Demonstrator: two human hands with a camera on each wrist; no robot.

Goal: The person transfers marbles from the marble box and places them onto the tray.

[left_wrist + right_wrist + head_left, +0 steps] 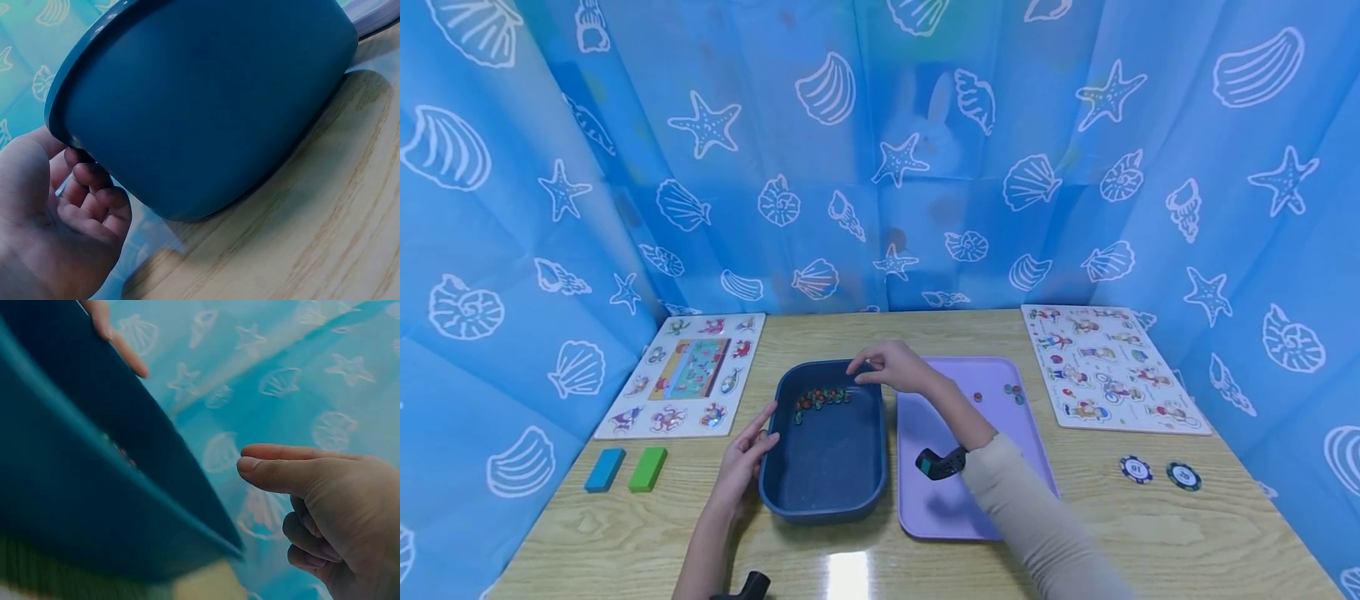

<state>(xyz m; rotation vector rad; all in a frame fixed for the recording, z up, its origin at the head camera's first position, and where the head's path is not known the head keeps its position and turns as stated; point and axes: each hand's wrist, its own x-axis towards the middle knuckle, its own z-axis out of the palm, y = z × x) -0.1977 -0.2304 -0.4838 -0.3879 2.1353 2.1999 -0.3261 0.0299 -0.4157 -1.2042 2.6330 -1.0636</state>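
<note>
A dark blue bin [827, 467] holds several small red and green glass marbles [820, 400] gathered toward its back left. My left hand [747, 457] grips the bin's left rim, with the fingers curled under the rim in the left wrist view. Over the back right corner hovers my right hand [891, 367]. In the right wrist view, its thumb and index finger point forward close together, the other fingers are folded, and nothing shows between the fingertips. On the purple tray [925, 467] lie a single red marble [977, 397] and a small group of marbles [1017, 392].
A sea-animal puzzle board [737, 333] lies at the back left, a figure puzzle board [1105, 367] at the back right. Blue [605, 470] and green [647, 469] blocks sit at left; two poker chips [1136, 469] at right. A patterned curtain [880, 208] encloses the table.
</note>
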